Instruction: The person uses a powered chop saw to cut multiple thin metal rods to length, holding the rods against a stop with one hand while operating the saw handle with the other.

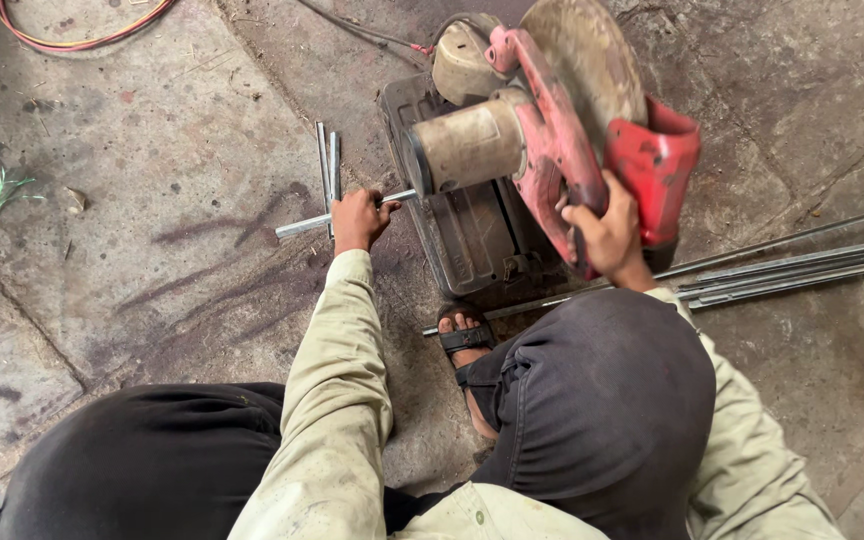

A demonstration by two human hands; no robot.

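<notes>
On concrete floor (pixel 132 150) — left hand (pixel 357 218) fingers wrapped round metal rod (pixel 297 225) fed into chop saw (pixel 542 130); right hand (pixel 607 235) gripping saw handle — spare rods (pixel 792 268) lie right.

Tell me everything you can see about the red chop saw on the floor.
The chop saw is a dusty red-bodied machine with a tan cylindrical motor housing, a round abrasive disc under a worn guard, and a dark metal base resting on the concrete floor. Its head is raised, tilted up off the base. The right hand grips its handle beside a brighter red housing. The left hand holds a thin metal rod that runs toward the base. A sandalled foot sits just in front of the base.
</notes>
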